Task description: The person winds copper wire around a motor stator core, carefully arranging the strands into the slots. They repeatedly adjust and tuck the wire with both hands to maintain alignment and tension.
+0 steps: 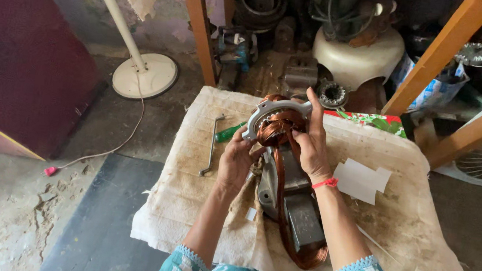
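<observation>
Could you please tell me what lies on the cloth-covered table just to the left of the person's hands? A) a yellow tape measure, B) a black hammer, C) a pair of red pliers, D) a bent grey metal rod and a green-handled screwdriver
D: a bent grey metal rod and a green-handled screwdriver lie on the stained cloth-covered table, left of the left hand.

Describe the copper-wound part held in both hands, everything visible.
The motor stator is a pale grey metal ring packed with shiny copper windings, held tilted above the cloth-covered table. The left hand grips its lower edge, the right hand its right side. A long loop of copper wire trails down from it over a grey metal block.
</observation>
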